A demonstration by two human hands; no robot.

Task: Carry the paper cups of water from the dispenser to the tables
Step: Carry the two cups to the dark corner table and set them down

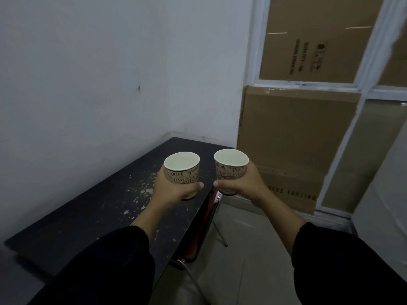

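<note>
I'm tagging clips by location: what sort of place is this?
Probably a back room or storeroom: large cardboard boxes are stacked by a glazed partition, and a worn black table with chipped paint stands in a corner of bare white walls.

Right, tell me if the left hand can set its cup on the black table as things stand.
Probably yes: the left hand holds its cup over the table, nothing between.

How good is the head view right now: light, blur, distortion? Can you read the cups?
Head view: dim, flat light, no glare; left printed paper cup in the left hand and right printed paper cup in the right hand are fairly sharp, "Drink" legible; stacked brown cardboard boxes look soft; white window frame bows from wide-angle distortion.
</note>
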